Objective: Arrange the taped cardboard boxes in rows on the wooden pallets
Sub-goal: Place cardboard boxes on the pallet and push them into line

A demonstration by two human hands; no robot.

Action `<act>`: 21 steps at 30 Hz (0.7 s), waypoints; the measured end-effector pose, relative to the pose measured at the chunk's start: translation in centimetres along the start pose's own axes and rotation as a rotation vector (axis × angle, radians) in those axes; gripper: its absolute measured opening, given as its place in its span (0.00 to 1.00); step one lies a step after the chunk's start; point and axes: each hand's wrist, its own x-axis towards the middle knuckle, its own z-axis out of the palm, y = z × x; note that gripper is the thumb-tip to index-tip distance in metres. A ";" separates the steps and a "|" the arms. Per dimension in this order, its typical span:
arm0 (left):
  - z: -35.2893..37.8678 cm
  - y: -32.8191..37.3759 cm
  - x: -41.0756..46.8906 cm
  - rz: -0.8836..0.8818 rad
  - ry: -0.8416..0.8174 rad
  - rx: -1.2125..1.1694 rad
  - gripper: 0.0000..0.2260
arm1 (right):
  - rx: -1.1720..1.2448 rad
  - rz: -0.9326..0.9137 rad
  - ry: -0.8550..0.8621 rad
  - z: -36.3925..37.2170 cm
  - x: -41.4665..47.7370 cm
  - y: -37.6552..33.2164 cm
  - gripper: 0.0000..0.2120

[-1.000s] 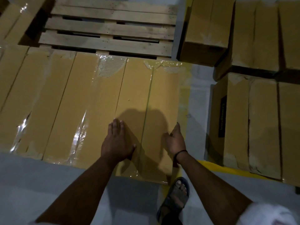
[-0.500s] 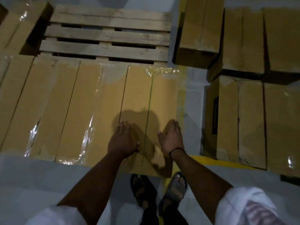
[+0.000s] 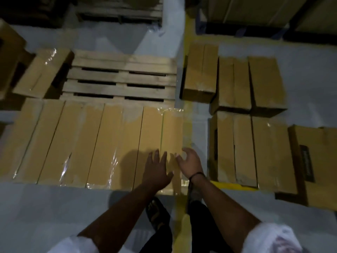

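One row of boxes (image 3: 94,143) fills the pallet (image 3: 120,77) front, both hands (image 3: 156,170) (image 3: 189,161) apparently open and empty over the end box (image 3: 164,132); rear slats stay bare and more boxes (image 3: 251,115) wait on the floor.

A row of taped cardboard boxes (image 3: 91,143) lies flat across the near part of the wooden pallet (image 3: 120,79), their long tan tops side by side and touching, with glossy clear tape catching light along several seams. The far slats of that pallet are bare. One more box (image 3: 42,72) sits tilted at the pallet's far left corner. To the right, across a yellow floor line, further boxes (image 3: 235,84) of the same kind stand in two rows, a far group and a near group (image 3: 253,150), close together with dark gaps between some.
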 end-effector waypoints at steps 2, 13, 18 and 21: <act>-1.4 1.9 -0.2 0.003 -0.024 -0.046 0.41 | 0.016 -0.031 0.019 -2.3 -0.7 -0.1 0.23; -11.3 14.2 6.5 -0.023 0.067 -0.099 0.38 | -0.022 -0.108 0.030 -18.7 3.6 1.5 0.24; -16.6 20.8 10.3 -0.016 0.144 -0.160 0.39 | -0.064 -0.181 0.055 -27.6 7.7 0.7 0.24; -19.3 23.9 12.4 -0.012 0.162 -0.209 0.38 | -0.046 -0.193 0.108 -31.3 10.1 0.0 0.23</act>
